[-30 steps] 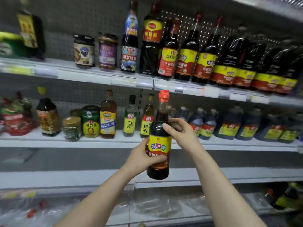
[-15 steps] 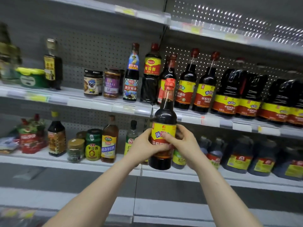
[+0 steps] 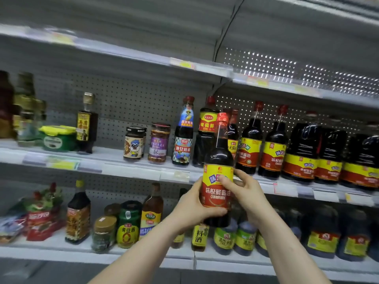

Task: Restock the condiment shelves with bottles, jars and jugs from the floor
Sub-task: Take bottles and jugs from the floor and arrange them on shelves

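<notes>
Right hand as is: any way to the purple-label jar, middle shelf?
Probably not. The right hand grips the soy sauce bottle together with the left hand, and the purple-label jar stands to the left beyond that bottle. The jar's front is clear, so a freed hand likely could.

Left-edge bottles (image 3: 6, 105) blurred and cut off, price tags (image 3: 61, 163) I can't read, a red-capped bottle (image 3: 234, 130) half hidden behind my held soy sauce bottle (image 3: 217, 193), right-edge jug (image 3: 369, 160) clipped
</notes>
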